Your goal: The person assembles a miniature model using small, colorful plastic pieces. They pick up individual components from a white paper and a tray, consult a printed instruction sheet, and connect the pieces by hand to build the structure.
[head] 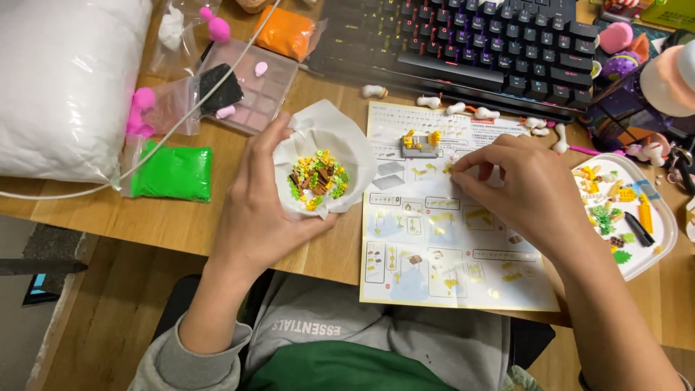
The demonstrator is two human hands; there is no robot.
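Note:
My left hand (257,206) cups a white paper bowl (327,137) filled with several tiny yellow, green and brown building bricks (317,179). My right hand (517,187) rests on a printed instruction sheet (441,239), with thumb and forefinger pinched together near a small yellow piece at the sheet's upper middle; whether they grip it I cannot tell. A small grey and yellow brick assembly (420,143) sits on the sheet just left of and above those fingers.
A white tray (662,232) with more small pieces lies at the right. A black keyboard (463,40) sits behind the sheet. Green (174,171) and orange (284,32) clay packs, a clear compartment box (253,87) and a white pillow (65,80) fill the left.

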